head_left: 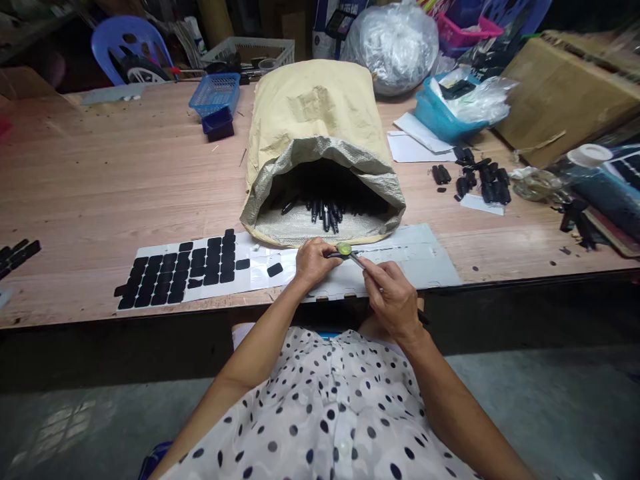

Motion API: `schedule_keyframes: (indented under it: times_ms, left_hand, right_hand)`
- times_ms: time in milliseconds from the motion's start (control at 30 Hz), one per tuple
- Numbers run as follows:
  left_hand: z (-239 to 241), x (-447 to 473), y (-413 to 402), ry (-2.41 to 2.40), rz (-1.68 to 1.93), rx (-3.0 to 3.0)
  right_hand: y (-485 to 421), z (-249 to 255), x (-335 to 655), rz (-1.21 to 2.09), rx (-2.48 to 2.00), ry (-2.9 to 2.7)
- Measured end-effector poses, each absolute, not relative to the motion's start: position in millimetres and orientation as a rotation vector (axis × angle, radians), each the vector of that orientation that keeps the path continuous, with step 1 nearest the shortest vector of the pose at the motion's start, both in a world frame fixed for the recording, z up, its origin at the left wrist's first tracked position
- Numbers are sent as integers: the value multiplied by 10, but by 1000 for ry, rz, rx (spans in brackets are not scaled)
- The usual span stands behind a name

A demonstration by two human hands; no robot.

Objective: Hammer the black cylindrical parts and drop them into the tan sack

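Left hand pinching slim dark part; right hand gripping slim grey rod, yellow-green disc between. Disc's attachment: cannot tell. Part above pale board, before open sack. Best: pinch firm near disc, rod steady, pressure light, work low over board.

Matt, creased, papery sack; woven lining

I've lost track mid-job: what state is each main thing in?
Left hand: closed on a black part
Right hand: closed on a slim rod
Sack: lying down, mouth open, dark parts inside
Black pieces: mostly laid in rows
Teal basket: filled
Clear plastic bag: bulging
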State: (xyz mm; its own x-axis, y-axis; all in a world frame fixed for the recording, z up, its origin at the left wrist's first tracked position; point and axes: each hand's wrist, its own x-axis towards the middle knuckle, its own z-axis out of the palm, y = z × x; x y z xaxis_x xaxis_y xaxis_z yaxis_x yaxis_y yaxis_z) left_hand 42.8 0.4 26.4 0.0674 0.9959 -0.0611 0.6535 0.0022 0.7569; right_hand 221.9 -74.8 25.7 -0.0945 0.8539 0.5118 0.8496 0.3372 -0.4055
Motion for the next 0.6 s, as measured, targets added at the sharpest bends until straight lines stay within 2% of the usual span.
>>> schedule_keyframes:
  times_ms: [600]
  left_hand:
    - [218, 439, 4, 1682, 712, 1721]
  right_hand:
    - [-745, 249, 2264, 36, -1629, -1853]
